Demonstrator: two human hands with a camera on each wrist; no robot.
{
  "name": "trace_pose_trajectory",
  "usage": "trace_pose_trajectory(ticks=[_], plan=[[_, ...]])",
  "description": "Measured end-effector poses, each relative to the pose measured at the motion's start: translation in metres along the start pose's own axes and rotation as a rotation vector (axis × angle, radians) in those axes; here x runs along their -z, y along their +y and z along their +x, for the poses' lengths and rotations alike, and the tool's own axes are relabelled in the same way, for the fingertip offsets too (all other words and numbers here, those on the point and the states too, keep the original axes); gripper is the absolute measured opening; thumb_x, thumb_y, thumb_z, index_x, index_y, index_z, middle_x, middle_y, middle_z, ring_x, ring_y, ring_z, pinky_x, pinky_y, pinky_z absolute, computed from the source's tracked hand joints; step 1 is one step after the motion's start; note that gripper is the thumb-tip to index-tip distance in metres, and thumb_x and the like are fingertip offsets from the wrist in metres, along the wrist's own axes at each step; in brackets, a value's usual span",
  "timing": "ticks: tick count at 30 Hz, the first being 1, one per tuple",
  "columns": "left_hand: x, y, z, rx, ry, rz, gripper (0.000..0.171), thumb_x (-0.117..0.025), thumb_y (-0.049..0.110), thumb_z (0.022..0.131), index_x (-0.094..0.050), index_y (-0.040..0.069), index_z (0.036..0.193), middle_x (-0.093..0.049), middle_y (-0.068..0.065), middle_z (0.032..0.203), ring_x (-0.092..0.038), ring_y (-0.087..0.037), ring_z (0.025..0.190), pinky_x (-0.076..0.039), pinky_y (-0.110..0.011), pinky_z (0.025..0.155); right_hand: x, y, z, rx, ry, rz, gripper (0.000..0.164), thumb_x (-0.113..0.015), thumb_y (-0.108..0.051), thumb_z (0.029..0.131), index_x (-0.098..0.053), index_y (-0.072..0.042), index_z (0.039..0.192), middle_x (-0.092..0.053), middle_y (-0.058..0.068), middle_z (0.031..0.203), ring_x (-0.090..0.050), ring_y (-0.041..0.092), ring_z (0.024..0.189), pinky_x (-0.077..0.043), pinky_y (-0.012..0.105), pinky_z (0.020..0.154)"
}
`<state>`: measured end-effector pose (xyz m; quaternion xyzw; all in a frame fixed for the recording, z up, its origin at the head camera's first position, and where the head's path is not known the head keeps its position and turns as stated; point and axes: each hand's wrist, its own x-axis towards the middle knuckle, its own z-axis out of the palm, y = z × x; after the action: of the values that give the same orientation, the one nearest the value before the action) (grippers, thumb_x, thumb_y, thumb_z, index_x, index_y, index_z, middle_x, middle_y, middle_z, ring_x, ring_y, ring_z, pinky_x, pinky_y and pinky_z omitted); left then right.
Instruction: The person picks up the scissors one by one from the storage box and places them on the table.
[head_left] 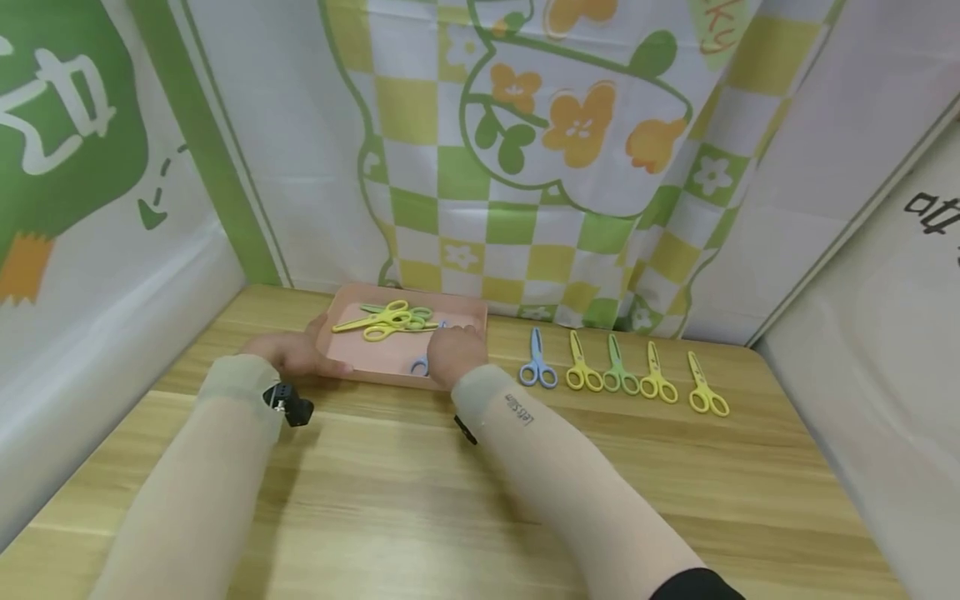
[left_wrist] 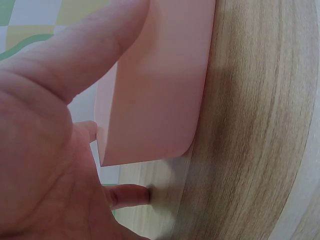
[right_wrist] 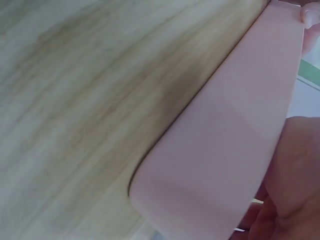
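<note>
A shallow pink tray (head_left: 375, 373) stands on the wooden table near the curtain. My left hand (head_left: 300, 354) holds its front left corner, the thumb over the rim and the other fingers at the outer side. Inside the tray lie crossed yellow scissors (head_left: 384, 317), green scissors (head_left: 422, 314) and blue scissors (head_left: 419, 365). Over the tray's right part, my right hand (head_left: 454, 354) reaches in past the front rim beside the blue scissors. Its fingers (right_wrist: 257, 222) look bent behind the wall, and the fingertips are hidden, so what they touch does not show.
Right of the tray several scissors lie in a row on the table (head_left: 420, 500): blue scissors (head_left: 537, 360), yellow scissors (head_left: 582, 363), green scissors (head_left: 619, 367), then more yellow scissors (head_left: 656, 375). A checked curtain (head_left: 510, 225) hangs right behind; cloth walls flank both sides.
</note>
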<state>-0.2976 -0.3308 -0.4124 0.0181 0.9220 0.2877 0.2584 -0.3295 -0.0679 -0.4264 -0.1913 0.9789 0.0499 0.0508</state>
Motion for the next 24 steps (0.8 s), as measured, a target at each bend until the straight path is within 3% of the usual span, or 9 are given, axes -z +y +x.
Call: trace_pose_trajectory(ticks=[7,13,18,21,24], plan=[[0.001,0.003,0.0,0.01,-0.022,-0.043,0.128,-0.071,0.056,0.087,0.024,-0.004,0.15,0.009,-0.04,0.154,-0.003,-0.056,0.141,-0.009,-0.065,0.112,0.0,0.003,-0.001,-0.001,0.042,0.031,0.018,-0.059,-0.022,0.095,-0.072,-0.014,0.105,-0.065,0.005,0.111,-0.05,0.026,0.113,-0.03,0.049,0.109],[0.001,-0.001,0.006,0.004,-0.024,-0.03,0.131,-0.07,0.06,0.085,0.025,-0.002,0.15,0.008,-0.039,0.155,-0.003,-0.056,0.141,-0.009,-0.064,0.112,0.008,0.015,-0.003,-0.032,0.055,0.189,0.021,-0.058,-0.019,0.093,-0.064,-0.016,0.073,-0.066,0.005,0.113,-0.05,0.024,0.119,-0.034,0.048,0.093],[0.002,-0.016,0.019,-0.005,-0.027,-0.049,0.136,-0.073,0.062,0.081,0.026,0.0,0.151,0.015,-0.035,0.157,0.002,-0.054,0.142,-0.005,-0.065,0.112,0.02,0.024,-0.017,-0.018,0.054,0.271,0.024,-0.06,-0.015,0.087,-0.055,-0.016,0.064,-0.066,0.004,0.099,-0.054,0.023,0.108,-0.032,0.043,0.086],[0.002,-0.022,0.026,0.017,-0.03,-0.081,0.14,-0.076,0.063,0.077,0.026,0.004,0.152,0.017,-0.032,0.158,0.004,-0.053,0.143,-0.003,-0.066,0.112,0.024,0.034,-0.029,0.005,0.058,0.327,0.029,-0.065,-0.016,0.085,-0.055,-0.013,0.058,-0.066,0.005,0.118,-0.05,0.024,0.12,-0.029,0.05,0.102],[0.002,-0.024,0.029,0.017,-0.031,-0.09,0.141,-0.077,0.063,0.076,0.026,0.004,0.152,0.018,-0.033,0.157,0.005,-0.054,0.142,-0.002,-0.067,0.111,0.024,0.047,-0.043,0.042,0.089,0.359,0.033,-0.069,-0.017,0.084,-0.058,-0.01,0.053,-0.054,0.005,0.143,-0.03,0.026,0.143,-0.015,0.062,0.111]])
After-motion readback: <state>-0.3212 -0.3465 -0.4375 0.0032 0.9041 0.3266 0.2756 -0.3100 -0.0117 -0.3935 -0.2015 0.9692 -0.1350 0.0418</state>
